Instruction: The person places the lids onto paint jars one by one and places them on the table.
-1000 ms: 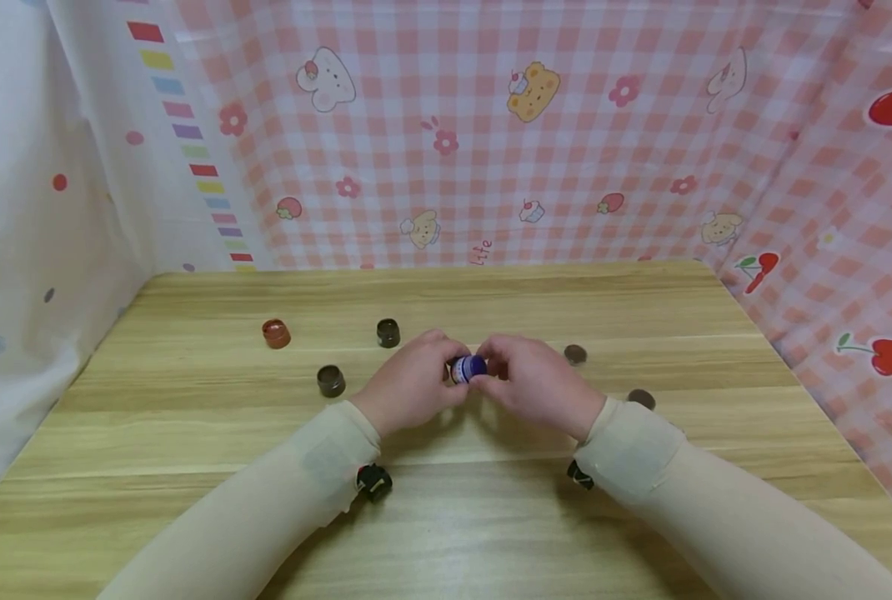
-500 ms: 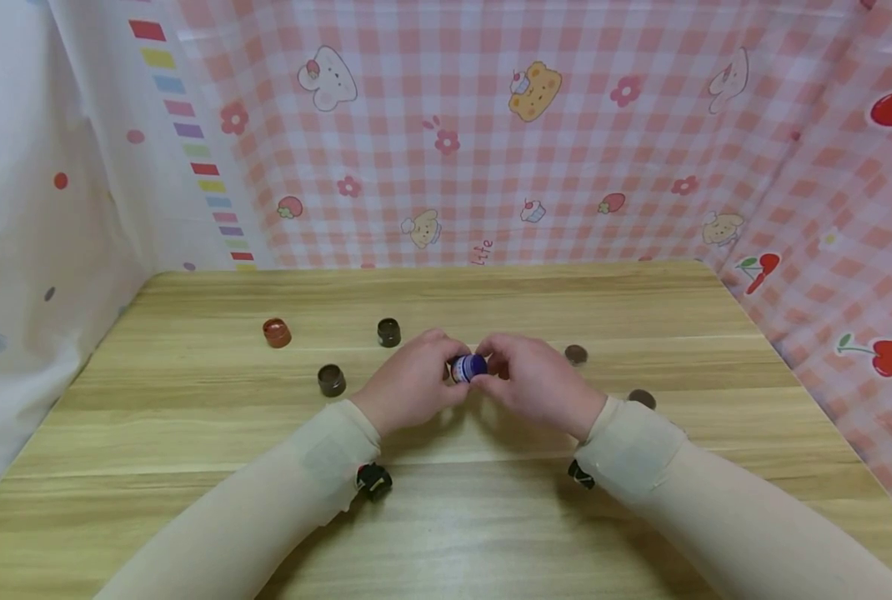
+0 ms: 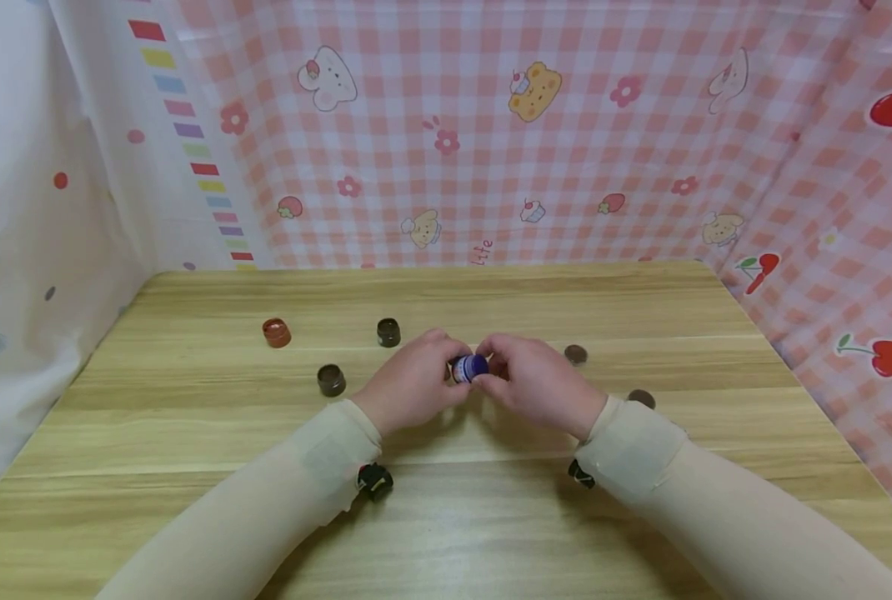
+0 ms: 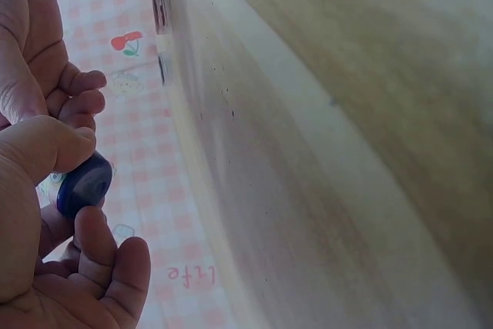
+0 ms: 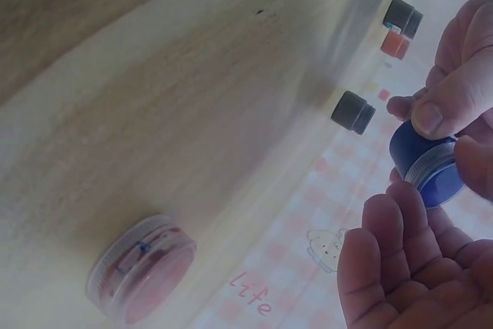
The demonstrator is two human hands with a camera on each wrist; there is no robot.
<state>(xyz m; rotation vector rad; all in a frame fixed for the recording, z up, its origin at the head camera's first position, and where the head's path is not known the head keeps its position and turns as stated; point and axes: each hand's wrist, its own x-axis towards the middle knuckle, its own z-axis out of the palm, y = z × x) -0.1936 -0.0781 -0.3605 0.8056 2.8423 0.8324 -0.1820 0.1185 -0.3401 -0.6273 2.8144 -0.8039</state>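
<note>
A small blue paint jar [image 3: 468,369] is held between both hands above the middle of the table. My left hand [image 3: 416,379] grips its body, the thumb pressed on the blue side in the right wrist view. My right hand [image 3: 536,379] has thumb and fingers at the blue lid [image 5: 441,179] with its clear rim. The lid sits on the jar. In the left wrist view, the jar's blue bottom [image 4: 86,186] shows between the left thumb and fingers. The right fingertips on the lid's far side are partly hidden.
Left of the hands stand an orange-red open jar [image 3: 276,333], a dark open jar [image 3: 388,332] and a brownish-black one [image 3: 331,381]. Flat round lids [image 3: 576,355] lie to the right, one [image 3: 642,399] beside the right sleeve. Patterned cloth [image 3: 453,167] hangs behind the wooden table [image 3: 446,517].
Both hands stay in nearly the same place around the jar. The right thumb has shifted very slightly to the right at the lid. Other jars and lids have not moved.
</note>
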